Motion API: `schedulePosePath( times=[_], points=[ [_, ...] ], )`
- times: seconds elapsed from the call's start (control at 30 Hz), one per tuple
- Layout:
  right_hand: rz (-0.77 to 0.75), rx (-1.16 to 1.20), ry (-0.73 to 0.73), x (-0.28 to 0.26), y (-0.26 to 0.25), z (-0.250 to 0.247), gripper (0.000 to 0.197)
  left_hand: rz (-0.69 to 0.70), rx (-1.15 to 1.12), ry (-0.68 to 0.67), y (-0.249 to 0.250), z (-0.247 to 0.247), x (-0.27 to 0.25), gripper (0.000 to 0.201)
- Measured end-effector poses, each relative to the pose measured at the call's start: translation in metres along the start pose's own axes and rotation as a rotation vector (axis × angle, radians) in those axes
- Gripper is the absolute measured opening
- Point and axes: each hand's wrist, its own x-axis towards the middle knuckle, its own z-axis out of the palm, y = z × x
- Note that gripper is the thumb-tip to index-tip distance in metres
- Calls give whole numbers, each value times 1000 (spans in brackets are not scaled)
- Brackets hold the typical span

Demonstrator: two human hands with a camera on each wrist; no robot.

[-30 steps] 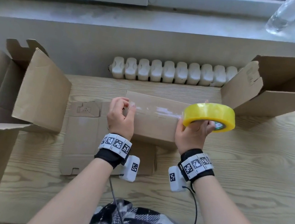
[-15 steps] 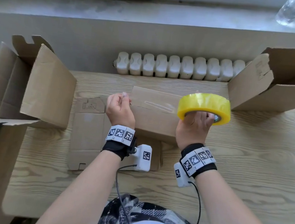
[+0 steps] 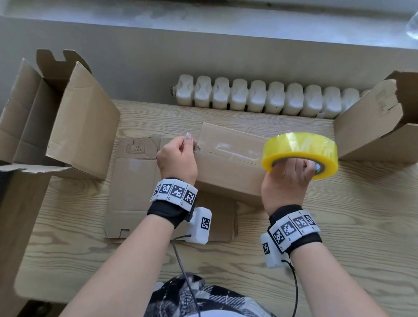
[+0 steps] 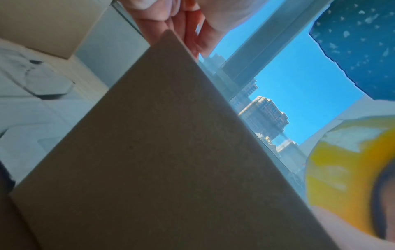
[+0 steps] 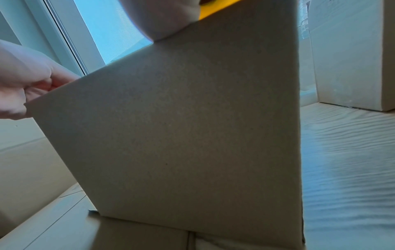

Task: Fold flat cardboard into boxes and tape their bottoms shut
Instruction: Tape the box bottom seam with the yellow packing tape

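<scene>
Now the left hand [image 3: 177,158] has slid off the box [image 3: 230,171], pinching the clear tape end just past its left edge. The right hand [image 3: 288,180] grips the yellow tape roll [image 3: 300,152] over its right end, so one strip spans the bottom. I count one roll, three folded boxes, and one flat cardboard sheet [image 3: 132,191] under it.

a home room: wooden table [image 3: 350,241] under a windowsill [image 3: 219,20], white radiator [image 3: 262,97] behind.
</scene>
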Motion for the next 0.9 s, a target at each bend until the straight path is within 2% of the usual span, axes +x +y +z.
schedulePosePath(
  times=[0.13, 0.27, 0.4, 0.5, 0.6, 0.63, 0.73, 0.83, 0.87, 0.9],
  points=[
    [-7, -5, 0, 1, -2, 0, 29, -63, -58, -1, -1, 0, -3, 34],
    [7, -14, -20, 0, -1, 1, 37, -115, -124, -31, -7, 3, -4, 32],
    [13, -19, -15, -1, -1, 1, 34, -188, -208, -49, -12, 6, -3, 26],
    [4, -9, -7, -1, -1, -1, 26, -282, -262, -68, -15, 10, -3, 33],
    [19, 13, -13, -1, -2, 0, 36, -415, -393, -82, -11, 12, -5, 19],
    [22, 15, -15, 0, -2, 0, 39, -464, -430, -83, -9, 12, -5, 20],
    [27, 11, -31, 0, -3, -2, 41, -570, -493, -134, -9, 14, -4, 33],
    [34, 19, -41, 0, -4, -3, 42, -667, -524, -251, -19, 20, 5, 44],
    [37, 26, -39, 0, -4, -3, 42, -699, -525, -312, -25, 22, 8, 49],
    [38, 34, -34, 0, -5, -3, 41, -717, -529, -358, -51, 35, 18, 58]
  ],
)
